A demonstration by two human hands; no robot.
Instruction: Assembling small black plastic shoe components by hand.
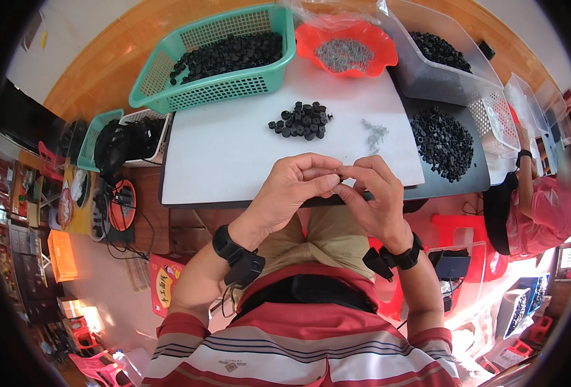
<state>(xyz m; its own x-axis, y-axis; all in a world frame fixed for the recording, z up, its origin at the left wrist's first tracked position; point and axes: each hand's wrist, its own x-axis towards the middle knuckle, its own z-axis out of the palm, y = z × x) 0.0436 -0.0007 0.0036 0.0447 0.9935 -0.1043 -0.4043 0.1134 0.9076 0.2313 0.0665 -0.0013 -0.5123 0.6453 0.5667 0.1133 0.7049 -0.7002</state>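
The left hand and the right hand meet fingertip to fingertip over the near edge of the white rectangular desk. Both grips are pressed together, pinching a small dark part between them. The fingers cover most of this part; its shape cannot be made out. Each wrist carries a black strapped band.

On the desk beyond the hands lies a small cluster of black round plastic pieces, and just beside it to the right a little heap of small grey metal screws. A larger pile of black ring-shaped pieces lies further right. At the far edge stand a green plastic mesh basket of black pieces, a red scalloped plastic bowl of grey screws, and a clear plastic bin, partly cut off. A person in a pink top sits at the right rim, distorted.
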